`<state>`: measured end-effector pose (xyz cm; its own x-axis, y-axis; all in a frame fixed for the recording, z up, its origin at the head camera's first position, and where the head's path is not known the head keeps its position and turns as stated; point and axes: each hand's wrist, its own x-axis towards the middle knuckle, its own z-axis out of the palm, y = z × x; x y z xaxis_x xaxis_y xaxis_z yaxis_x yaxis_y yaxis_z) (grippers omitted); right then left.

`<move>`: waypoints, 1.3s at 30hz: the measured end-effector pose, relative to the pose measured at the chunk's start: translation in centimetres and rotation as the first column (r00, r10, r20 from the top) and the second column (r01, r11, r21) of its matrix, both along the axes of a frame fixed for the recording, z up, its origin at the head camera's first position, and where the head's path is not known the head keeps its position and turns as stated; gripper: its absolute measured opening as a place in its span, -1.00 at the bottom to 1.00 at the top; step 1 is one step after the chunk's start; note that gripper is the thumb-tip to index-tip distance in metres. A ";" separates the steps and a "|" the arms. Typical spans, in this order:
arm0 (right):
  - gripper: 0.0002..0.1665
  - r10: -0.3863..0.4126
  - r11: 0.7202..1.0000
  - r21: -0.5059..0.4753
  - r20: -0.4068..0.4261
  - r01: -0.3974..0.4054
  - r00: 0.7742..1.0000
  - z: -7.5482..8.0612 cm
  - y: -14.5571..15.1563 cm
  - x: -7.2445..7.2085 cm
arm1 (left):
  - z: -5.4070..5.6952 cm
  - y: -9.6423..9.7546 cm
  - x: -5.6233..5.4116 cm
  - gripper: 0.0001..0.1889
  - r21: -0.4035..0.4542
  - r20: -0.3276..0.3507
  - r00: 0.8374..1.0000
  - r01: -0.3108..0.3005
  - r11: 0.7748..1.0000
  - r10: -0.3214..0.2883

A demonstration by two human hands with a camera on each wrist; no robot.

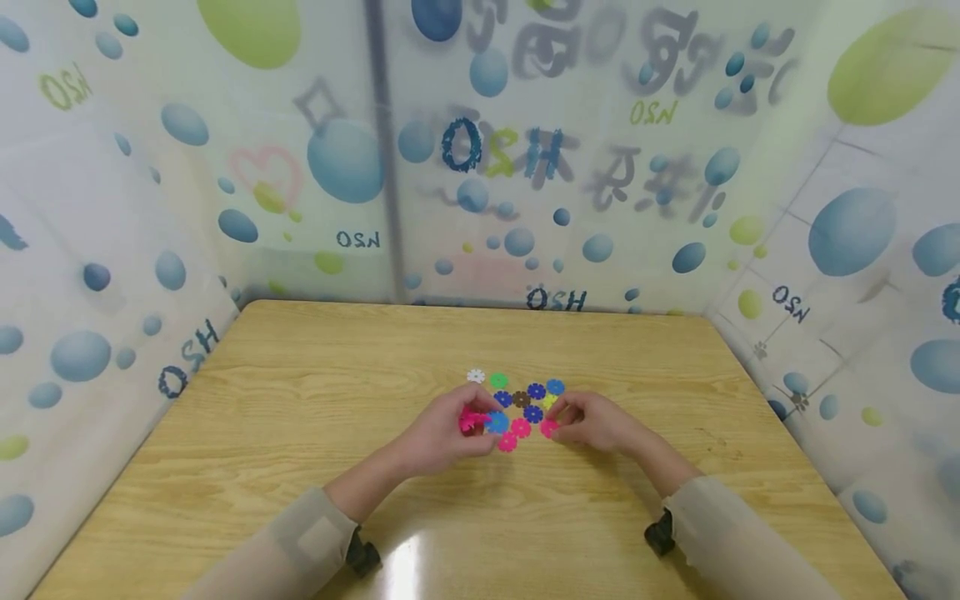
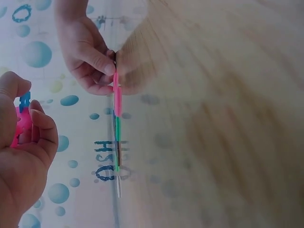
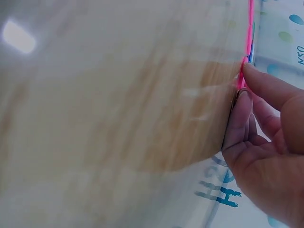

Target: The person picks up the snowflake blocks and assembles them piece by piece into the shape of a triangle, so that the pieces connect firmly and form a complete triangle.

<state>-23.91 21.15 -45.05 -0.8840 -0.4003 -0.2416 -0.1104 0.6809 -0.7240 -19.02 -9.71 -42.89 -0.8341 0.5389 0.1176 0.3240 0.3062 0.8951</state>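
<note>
My left hand (image 1: 441,429) grips a small cluster of joined plastic snowflake discs, a pink part (image 1: 469,420) and a light blue disc (image 1: 496,422), raised off the table in the left wrist view. At the table top, my right hand (image 1: 596,422) pinches a pink snowflake disc (image 1: 549,428) by its edge. Between the hands lie two more pink discs (image 1: 521,427). Behind them are dark blue discs (image 1: 536,391), a brown disc (image 1: 521,400), a light blue one (image 1: 555,387), and a yellow one (image 1: 551,402) partly covered by my right hand.
A green disc (image 1: 498,381) and a white disc (image 1: 476,377) lie flat at the back left of the group. The wooden table (image 1: 337,358) meets curtains (image 1: 480,208) printed with bubbles at its back and both sides. Light glares off the near table surface.
</note>
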 end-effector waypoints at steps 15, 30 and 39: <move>-0.88 -0.007 0.997 -0.078 -0.046 0.004 0.999 0.5 0.3 1.3 | -0.1 0.2 0.1 -0.63 -0.012 -0.025 1.000 -0.009 1.000 0.008; -0.86 -0.050 0.915 -0.403 -0.168 -0.022 0.985 2.9 -3.0 4.8 | 0.1 0.2 -0.1 -0.62 -0.013 -0.040 0.999 0.005 1.000 -0.006; -0.92 -0.064 0.905 -0.424 -0.195 -0.026 0.979 3.3 -4.1 5.5 | 0.2 0.3 -0.1 -0.63 0.005 -0.015 1.000 0.008 1.000 -0.008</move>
